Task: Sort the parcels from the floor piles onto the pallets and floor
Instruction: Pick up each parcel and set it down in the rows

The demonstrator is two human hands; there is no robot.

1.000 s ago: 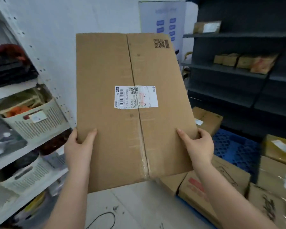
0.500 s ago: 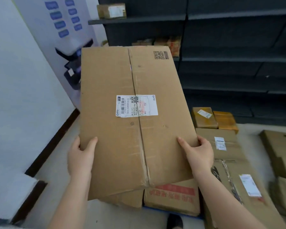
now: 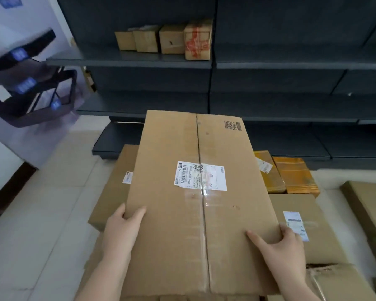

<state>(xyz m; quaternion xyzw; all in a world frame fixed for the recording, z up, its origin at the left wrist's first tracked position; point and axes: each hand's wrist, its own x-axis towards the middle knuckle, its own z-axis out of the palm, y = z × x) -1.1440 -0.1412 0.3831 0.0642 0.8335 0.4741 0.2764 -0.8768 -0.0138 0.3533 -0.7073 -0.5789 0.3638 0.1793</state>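
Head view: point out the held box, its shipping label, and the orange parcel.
held box (image 3: 165,246), head view, bare top face left of the taped seam.
shipping label (image 3: 201,177), head view, middle of the white sticker.
orange parcel (image 3: 295,175), head view, middle of its taped top.

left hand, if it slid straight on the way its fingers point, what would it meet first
Probably nothing but box: the left hand grips the big parcel at its left edge, fingers pointing up and right across the top, towards the shipping label.
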